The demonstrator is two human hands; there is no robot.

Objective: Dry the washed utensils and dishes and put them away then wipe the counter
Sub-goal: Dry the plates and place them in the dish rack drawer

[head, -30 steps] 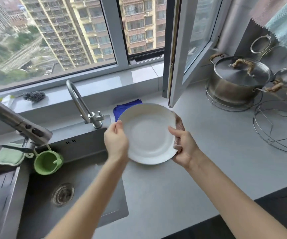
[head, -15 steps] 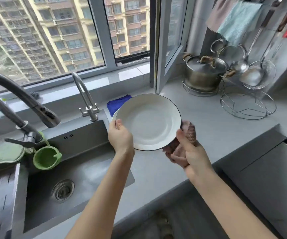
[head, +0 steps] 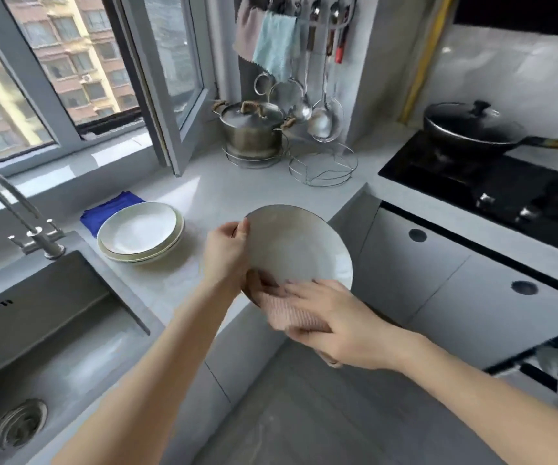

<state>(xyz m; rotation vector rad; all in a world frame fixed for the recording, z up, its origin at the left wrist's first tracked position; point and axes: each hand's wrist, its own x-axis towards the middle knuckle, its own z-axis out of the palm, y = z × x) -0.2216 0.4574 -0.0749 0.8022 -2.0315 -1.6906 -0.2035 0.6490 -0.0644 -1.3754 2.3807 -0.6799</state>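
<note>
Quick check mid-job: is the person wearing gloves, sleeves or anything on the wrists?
No. The left hand and right hand are ungloved. The left forearm and right forearm are bare, with no sleeve in view. No watch, bracelet or ring shows.

Home kitchen, high-rise flat. Evidence: steel sink with drain and faucet set in a grey counter. Black hob with a lidded wok on it. Lidded steel pot on a wire stand in the corner. Ladles and cloths hang from a wall rail. Stack of white plates beside the sink. Handleless cabinet fronts under the hob. Window looks out on apartment blocks.
</note>
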